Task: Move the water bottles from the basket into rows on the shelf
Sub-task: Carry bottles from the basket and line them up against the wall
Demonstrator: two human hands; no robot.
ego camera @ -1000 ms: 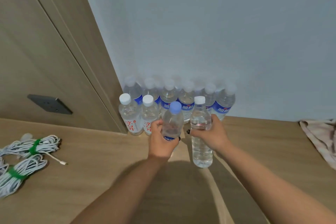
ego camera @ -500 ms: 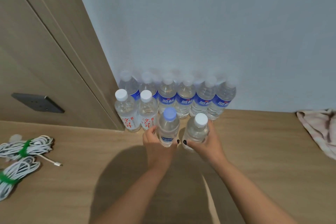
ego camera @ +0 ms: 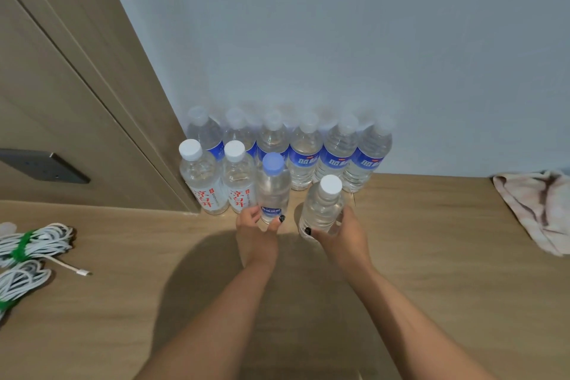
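On the wooden shelf, a back row of several blue-labelled water bottles stands against the wall. In front of it stand two red-lettered bottles, white caps up. My left hand grips the base of a blue-capped bottle, upright on the shelf right beside the red-lettered pair. My right hand holds a white-capped clear bottle, tilted slightly, a gap to the right of the blue-capped one. The basket is not in view.
A wooden panel with a dark plate closes the left side. Bundled white cables with green ties lie at the left. A crumpled pinkish cloth lies at the right edge.
Both hands carried their bottles forward and down towards the front row. The blue-capped bottle now stands beside the red-lettered pair; the white-capped one has come down close to the shelf.
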